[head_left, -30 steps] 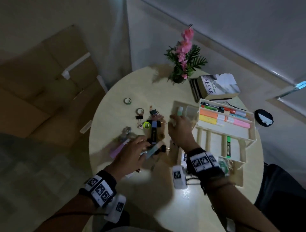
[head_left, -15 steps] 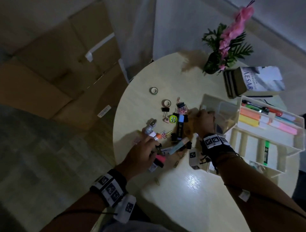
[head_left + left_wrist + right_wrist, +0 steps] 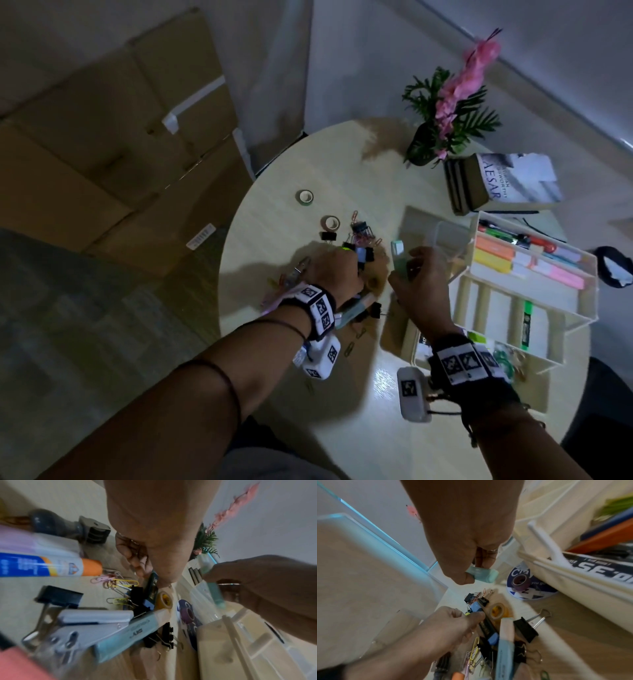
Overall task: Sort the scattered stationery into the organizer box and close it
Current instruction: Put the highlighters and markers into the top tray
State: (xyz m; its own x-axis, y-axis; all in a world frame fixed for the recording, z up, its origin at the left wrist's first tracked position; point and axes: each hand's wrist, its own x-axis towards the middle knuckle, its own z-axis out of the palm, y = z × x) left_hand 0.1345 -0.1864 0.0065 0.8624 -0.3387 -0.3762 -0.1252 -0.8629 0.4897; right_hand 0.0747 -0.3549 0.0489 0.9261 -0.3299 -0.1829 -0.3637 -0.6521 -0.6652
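Note:
My right hand [image 3: 407,270] grips a mint-green highlighter [image 3: 398,257] just left of the white organizer box [image 3: 595,284]; its blunt end shows under my thumb [image 3: 482,574]. The box stands open, with several highlighters and pens in its upper tray. My left hand [image 3: 356,263] is over the stationery pile and pinches a black marker with blue ends [image 3: 485,622]. Around it lie a light-blue highlighter [image 3: 130,631], a glue stick [image 3: 51,566], a stapler [image 3: 85,628], black binder clips [image 3: 524,630], coloured paper clips [image 3: 120,582] and a yellow tape roll [image 3: 497,611].
Two tape rolls [image 3: 304,197] [image 3: 331,222] lie apart at the far left of the round table [image 3: 342,428]. A purple tape roll [image 3: 521,580] sits on a round blue card. A potted pink flower [image 3: 445,113] and stacked books [image 3: 507,181] stand behind the box. Cardboard boxes [image 3: 120,137] lie left.
My left hand moved forward over the pile from the near items to the black marker. My right hand dipped toward the pile and now holds the mint highlighter raised beside the box.

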